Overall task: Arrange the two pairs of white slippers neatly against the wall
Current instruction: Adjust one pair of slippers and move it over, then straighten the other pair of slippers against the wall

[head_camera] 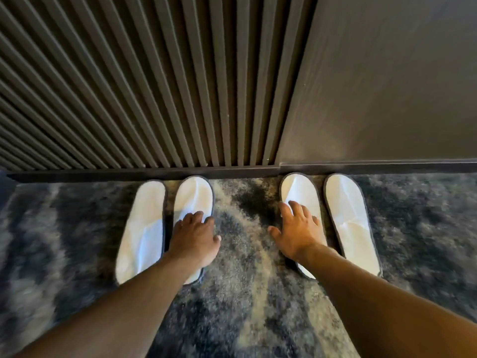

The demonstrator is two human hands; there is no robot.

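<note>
Two pairs of white slippers with dark trim lie on the carpet, toes at the dark skirting board (154, 174). The left pair is a far-left slipper (143, 228) and a slipper beside it (195, 195). My left hand (193, 240) lies flat on the middle of that second slipper, fingers spread. The right pair is an inner slipper (299, 189) and an outer slipper (348, 218). My right hand (296, 231) rests palm down on the inner slipper, fingers apart. Neither hand grips anything. Both forearms hide the heels of the slippers under them.
A ribbed dark wall panel (129, 86) rises behind the left pair, and a smooth dark wall (387, 86) behind the right pair. A mottled grey and dark carpet (245, 254) covers the floor, with a gap of carpet between the two pairs.
</note>
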